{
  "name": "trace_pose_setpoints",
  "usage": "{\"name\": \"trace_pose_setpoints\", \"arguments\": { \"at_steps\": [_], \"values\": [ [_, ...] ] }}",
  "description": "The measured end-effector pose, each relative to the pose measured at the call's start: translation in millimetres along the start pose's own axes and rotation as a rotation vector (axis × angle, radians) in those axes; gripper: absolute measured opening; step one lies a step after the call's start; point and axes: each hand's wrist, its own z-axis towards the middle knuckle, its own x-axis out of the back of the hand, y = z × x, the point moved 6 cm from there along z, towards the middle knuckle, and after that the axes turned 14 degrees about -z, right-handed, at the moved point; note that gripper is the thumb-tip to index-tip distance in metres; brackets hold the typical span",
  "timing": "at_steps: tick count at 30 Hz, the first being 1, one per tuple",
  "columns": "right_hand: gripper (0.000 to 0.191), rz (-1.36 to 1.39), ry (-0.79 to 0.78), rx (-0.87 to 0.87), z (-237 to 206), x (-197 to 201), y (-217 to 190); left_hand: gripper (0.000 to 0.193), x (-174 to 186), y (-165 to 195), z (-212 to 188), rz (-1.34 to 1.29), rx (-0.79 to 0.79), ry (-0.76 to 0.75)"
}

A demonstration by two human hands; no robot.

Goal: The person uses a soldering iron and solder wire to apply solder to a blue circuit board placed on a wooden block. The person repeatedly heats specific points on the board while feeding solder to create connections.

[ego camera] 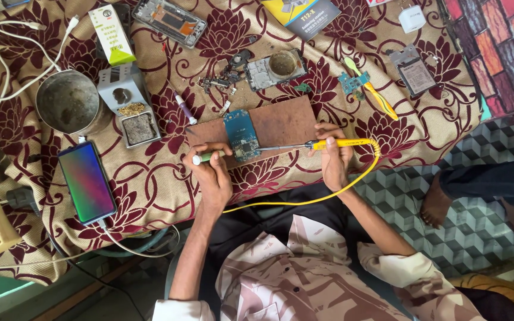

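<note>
Patterned cloth (pixel 150 178); closed hands: left (pixel 212 172) around pen tool (pixel 204 157), right (pixel 334 160) around soldering iron (pixel 328 144).

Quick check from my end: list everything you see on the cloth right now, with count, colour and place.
circuit board: 1, blue, on the brown mat
mat: 1, brown, centre of the cloth
soldering iron: 1, yellow handle and cord, tip at the board
green-and-white pen-like tool: 1, at the board's left edge
smartphone: 1, screen lit, lower left, cable plugged in
metal bowl: 1, grey, left
iron stand: 1, white, beside the bowl
phone frame: 1, top
tweezers: 1, yellow-green, right
charger plug: 1, white, top right
cloth: 1, maroon and tan floral
left hand: holds the pen-like tool
right hand: holds the soldering iron
</note>
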Motion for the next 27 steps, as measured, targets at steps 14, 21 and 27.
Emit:
{"name": "trace_pose_setpoints", "arguments": {
  "at_steps": [14,21,27],
  "values": [
    [0.019,-0.009,-0.008,0.003,-0.7,-0.1,-0.9,0.02,0.2,-0.2,-0.8,-0.002,0.006,0.002],
    [0.021,-0.025,-0.007,0.016,0.8,0.2,-0.2,0.019,0.0,0.6,-0.4,0.014,0.014,0.001],
    [0.02,-0.026,-0.007,0.014,-1.8,0.2,1.4,0.019,0.6,-1.0,-1.2,0.002,0.011,-0.001]
  ]
}}
